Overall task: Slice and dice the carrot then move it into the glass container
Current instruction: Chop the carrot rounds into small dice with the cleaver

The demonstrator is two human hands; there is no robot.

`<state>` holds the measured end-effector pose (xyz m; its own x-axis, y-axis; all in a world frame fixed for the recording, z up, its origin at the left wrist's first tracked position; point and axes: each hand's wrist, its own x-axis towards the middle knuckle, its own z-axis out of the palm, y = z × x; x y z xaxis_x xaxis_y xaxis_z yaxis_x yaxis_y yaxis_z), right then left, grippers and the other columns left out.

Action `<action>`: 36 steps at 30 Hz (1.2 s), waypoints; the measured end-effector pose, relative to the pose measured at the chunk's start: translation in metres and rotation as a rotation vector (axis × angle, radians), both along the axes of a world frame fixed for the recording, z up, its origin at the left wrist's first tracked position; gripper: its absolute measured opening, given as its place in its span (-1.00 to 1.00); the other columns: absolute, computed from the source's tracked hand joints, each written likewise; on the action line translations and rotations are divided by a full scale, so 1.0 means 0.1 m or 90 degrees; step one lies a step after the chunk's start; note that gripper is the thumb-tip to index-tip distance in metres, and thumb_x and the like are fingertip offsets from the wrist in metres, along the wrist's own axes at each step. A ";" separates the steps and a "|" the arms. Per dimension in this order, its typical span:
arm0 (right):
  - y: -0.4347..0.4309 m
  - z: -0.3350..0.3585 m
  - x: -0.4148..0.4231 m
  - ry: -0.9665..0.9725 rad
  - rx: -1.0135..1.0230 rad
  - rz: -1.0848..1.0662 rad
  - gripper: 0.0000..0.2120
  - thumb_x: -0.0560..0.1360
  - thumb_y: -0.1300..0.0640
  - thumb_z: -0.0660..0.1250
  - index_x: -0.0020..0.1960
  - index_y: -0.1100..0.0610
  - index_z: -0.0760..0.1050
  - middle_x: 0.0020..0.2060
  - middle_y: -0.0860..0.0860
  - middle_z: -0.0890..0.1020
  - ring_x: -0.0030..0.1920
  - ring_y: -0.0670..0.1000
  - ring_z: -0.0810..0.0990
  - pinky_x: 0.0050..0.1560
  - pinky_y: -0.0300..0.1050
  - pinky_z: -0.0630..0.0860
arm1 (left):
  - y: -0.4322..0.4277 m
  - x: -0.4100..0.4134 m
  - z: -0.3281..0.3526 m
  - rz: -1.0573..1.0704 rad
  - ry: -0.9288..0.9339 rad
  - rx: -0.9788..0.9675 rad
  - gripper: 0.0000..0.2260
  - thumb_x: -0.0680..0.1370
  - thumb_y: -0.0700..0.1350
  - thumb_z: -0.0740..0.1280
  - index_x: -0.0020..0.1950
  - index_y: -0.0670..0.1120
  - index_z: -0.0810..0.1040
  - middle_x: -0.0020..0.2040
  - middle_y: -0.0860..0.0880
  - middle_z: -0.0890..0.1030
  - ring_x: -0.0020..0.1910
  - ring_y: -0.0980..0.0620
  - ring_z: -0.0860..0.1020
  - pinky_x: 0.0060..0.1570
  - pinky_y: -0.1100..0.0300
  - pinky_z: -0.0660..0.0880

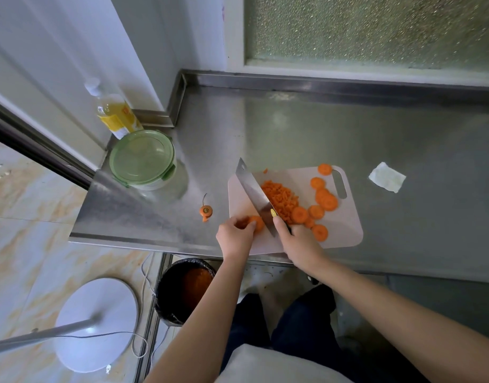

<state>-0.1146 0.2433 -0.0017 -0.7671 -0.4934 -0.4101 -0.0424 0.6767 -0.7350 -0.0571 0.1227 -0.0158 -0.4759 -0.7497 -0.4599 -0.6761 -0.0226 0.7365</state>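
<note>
- dicing step: left grip pinches a carrot piece at the board's near-left corner.
- right grip is curled round the knife handle, forefinger on the blade, with the edge beside that piece.
- dice are heaped mid-board, with whole rounds to their right.
- container sits on the table, well left, lid on.
- next, likely: chop down with fingertips tucked back. the lid must come off before moving anything.
</note>
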 end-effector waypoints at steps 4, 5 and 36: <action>-0.01 0.00 0.01 -0.034 -0.011 -0.009 -0.41 0.61 -0.17 0.02 -0.46 0.17 0.35 -0.64 -0.06 0.37 -0.51 -0.02 0.38 -0.38 -0.15 0.29 | 0.00 -0.01 0.02 0.013 -0.016 0.008 -0.77 0.48 -0.11 0.42 0.11 -0.11 0.64 0.04 -0.06 0.66 0.01 0.01 0.60 -0.05 0.34 0.40; -0.01 0.00 0.02 -0.032 -0.006 -0.004 -0.40 0.61 -0.17 0.01 -0.43 0.19 0.38 -0.60 -0.04 0.39 -0.49 0.01 0.40 -0.35 -0.12 0.33 | 0.00 -0.01 0.03 0.016 -0.017 0.010 -0.78 0.48 -0.11 0.42 0.11 -0.11 0.64 0.04 -0.06 0.66 0.01 0.01 0.60 -0.04 0.33 0.41; -0.14 -0.12 0.07 0.080 0.069 0.039 -0.43 0.63 -0.13 -0.02 -0.45 0.12 0.34 -0.49 -0.01 0.44 -0.37 -0.01 0.45 -0.44 -0.27 0.23 | -0.06 -0.02 0.00 0.036 -0.009 0.063 -0.77 0.44 -0.11 0.47 0.07 -0.11 0.65 0.01 -0.02 0.66 -0.06 0.07 0.58 -0.03 0.29 0.48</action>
